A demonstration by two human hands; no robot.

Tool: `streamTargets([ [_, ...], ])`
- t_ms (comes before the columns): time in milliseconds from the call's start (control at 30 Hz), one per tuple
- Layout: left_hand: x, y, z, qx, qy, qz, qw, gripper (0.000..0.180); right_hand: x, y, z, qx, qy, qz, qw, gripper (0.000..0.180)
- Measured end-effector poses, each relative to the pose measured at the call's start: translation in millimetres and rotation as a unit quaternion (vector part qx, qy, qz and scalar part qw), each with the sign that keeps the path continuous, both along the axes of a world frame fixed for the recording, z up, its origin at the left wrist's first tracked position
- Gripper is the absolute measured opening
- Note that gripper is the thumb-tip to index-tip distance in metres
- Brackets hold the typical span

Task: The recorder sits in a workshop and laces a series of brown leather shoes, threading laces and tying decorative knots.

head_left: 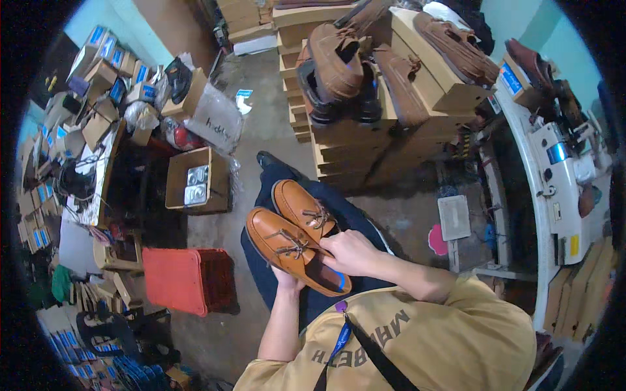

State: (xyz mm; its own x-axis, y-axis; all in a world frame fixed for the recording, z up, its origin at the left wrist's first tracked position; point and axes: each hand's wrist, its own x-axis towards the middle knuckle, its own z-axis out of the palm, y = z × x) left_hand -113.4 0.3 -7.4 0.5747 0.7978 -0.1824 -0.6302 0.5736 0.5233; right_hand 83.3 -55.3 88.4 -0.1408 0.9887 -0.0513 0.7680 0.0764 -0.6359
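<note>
Over my lap are two tan leather moccasin-style shoes with dark brown laces tied in bows. The left shoe [267,231] lies nearer to me, and a blue patch shows on its insole. My left hand [289,280] is closed round its side from below, with most of the fingers hidden beneath it. Against it lies the right shoe [297,203], its toe pointing away from me. My right hand [352,253] has its fingers curled at the heel end of that shoe, near the other shoe's opening. The hand hides the heel.
A red crate [173,280] and an open carton [171,182] with metallic items stand on the floor to the left. Stacked boxes [417,146] ahead carry several brown shoes [336,62]. A sewing machine [561,195] stands at the right, and shoe boxes [101,75] crowd the far left.
</note>
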Motion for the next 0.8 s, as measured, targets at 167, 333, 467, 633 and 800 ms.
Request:
streamTargets([
  [167,11.6,-5.9,11.1,0.033,-0.048,0.014,0.998,0.102,17.6,-9.7,20.9,-0.004,-0.019,-0.011,1.0,0.031],
  [333,43.5,-19.5,-4.1,-0.114,0.12,-0.015,0.986,0.083,38.8,-13.6,10.6,-0.092,-0.079,-0.024,0.992,0.048],
  [467,48.4,-27.0,-25.5,-0.114,0.194,-0.038,0.974,0.069,42.0,-20.4,-20.5,-0.177,-0.098,-0.061,0.977,0.067],
  [633,50.3,-20.6,-36.4,-0.077,0.173,-0.042,0.981,0.055,51.2,-19.6,-15.1,-0.177,-0.07,-0.083,0.978,0.066],
  [800,39.7,-21.2,-41.7,-0.007,0.221,-0.069,0.973,0.048,58.1,-24.6,-27.4,-0.126,-0.028,-0.094,0.987,0.049],
])
